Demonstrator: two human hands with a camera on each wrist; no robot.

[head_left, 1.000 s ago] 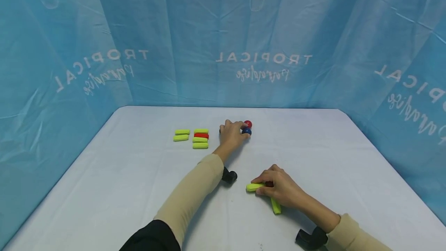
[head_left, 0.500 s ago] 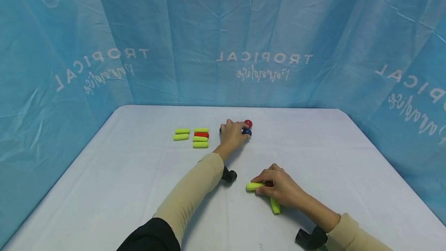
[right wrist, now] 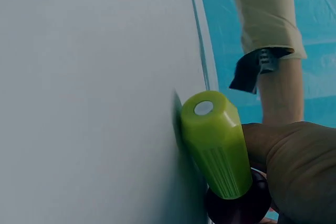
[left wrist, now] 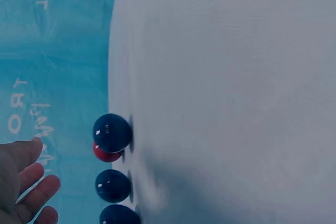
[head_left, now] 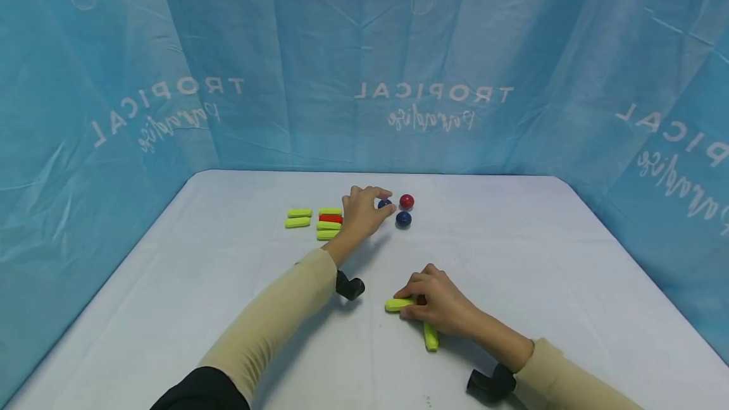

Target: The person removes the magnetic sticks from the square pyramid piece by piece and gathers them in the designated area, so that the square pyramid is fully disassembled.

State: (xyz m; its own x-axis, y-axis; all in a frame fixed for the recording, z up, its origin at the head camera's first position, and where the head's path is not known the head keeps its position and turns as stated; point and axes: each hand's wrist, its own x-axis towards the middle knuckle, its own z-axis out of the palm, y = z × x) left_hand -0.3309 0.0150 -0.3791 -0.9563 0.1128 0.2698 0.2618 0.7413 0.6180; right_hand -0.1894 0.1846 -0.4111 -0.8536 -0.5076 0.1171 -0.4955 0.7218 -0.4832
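Note:
In the head view my left hand (head_left: 360, 212) is over the far part of the table, its thumb and forefinger spread around a blue ball (head_left: 385, 204). The left wrist view shows the fingers (left wrist: 39, 192) apart from the balls. A red ball (head_left: 407, 202) and another blue ball (head_left: 403, 219) lie just right of that hand. Nearer the front, my right hand (head_left: 444, 305) pinches a lime-green magnetic stick (head_left: 400, 304) at a dark ball (right wrist: 239, 203), mostly hidden by the fingers. From below that hand a second green stick (head_left: 431, 337) points toward the front.
Left of the left hand lie several green sticks (head_left: 298, 223) and a red stick (head_left: 330, 219) in two short stacks. They rest on a white-covered table (head_left: 171, 309). A blue printed curtain (head_left: 319, 81) hangs around the back and sides.
My left hand has shifted left, uncovering the red ball and a blue ball. My right hand has slid slightly left with the green sticks.

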